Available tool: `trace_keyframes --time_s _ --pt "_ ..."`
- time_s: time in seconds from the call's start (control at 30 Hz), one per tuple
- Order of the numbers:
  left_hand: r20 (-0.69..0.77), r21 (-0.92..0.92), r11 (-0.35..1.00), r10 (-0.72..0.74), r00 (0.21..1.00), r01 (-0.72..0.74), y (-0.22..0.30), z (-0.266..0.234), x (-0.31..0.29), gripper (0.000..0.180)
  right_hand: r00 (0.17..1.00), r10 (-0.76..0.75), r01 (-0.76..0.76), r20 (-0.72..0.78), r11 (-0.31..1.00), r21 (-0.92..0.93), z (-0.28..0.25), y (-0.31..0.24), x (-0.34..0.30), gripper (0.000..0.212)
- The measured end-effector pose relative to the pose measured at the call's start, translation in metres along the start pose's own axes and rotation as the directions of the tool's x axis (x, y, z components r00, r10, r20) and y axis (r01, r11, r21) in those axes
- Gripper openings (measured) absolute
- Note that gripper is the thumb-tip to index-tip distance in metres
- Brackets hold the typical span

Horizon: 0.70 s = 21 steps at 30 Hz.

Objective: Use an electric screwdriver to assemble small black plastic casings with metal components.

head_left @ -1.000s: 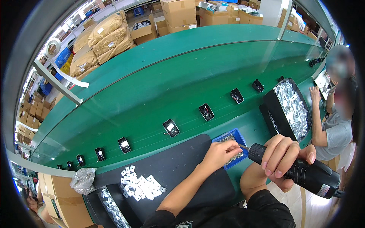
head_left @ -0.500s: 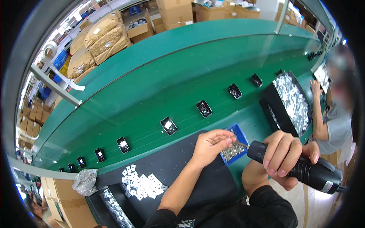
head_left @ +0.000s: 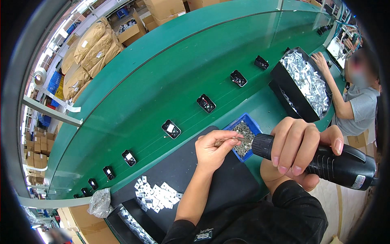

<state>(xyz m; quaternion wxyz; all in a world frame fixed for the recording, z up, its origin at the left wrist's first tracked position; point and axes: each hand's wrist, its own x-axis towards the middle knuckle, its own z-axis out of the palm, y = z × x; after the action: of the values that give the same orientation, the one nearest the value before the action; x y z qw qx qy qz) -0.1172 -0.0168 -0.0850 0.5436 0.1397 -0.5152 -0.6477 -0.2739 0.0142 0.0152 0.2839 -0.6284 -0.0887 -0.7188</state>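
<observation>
My right hand [head_left: 294, 142] is wrapped around a black electric screwdriver [head_left: 345, 164], held level with its bit pointing left. At the bit's tip, the thumb and fingers of my left hand [head_left: 211, 150] are pinched together. Whatever sits between those fingertips is too small to make out. Just beyond and below the bit is a blue tray [head_left: 252, 122] full of small metal screws [head_left: 243, 132]. Under my left forearm, a dark mat [head_left: 227, 191] covers the bench, and a loose pile of small white square plates [head_left: 158, 197] lies on it.
Black housings [head_left: 171, 129] stand in a line along the green conveyor [head_left: 134, 105]. A black box of silvery pieces [head_left: 306, 83] is at the right, beside a co-worker [head_left: 353, 101]. Lower left are a clear plastic bag [head_left: 100, 202] and a narrow black box [head_left: 132, 223].
The view has turned a little, and the housings appear farther left along the conveyor. My left fingertips are pinched more closely at the bit. The screwdriver stays in my right hand.
</observation>
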Motion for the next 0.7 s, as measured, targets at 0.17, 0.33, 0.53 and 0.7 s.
trace_keyframes --time_s 0.17,0.33,0.53,0.7 --pt "0.014 0.059 0.997 0.044 0.999 -0.044 0.005 0.001 0.0 0.017 1.0 0.025 -0.025 0.002 1.0 0.012 0.003 0.001 0.001 0.051" --pt "0.033 0.084 0.993 0.085 0.996 -0.087 0.008 -0.001 0.001 0.016 1.0 0.026 -0.026 0.017 0.999 0.036 0.005 0.002 0.001 0.05" --pt "0.06 0.161 0.973 0.157 0.986 -0.164 0.009 -0.001 0.002 0.016 0.999 0.05 -0.051 0.019 0.998 0.049 0.003 0.002 0.001 0.049" --pt "0.071 0.263 0.948 0.165 0.984 -0.178 0.018 -0.009 -0.004 0.022 0.999 -0.041 0.043 -0.011 0.99 0.135 0.007 0.013 0.002 0.05"
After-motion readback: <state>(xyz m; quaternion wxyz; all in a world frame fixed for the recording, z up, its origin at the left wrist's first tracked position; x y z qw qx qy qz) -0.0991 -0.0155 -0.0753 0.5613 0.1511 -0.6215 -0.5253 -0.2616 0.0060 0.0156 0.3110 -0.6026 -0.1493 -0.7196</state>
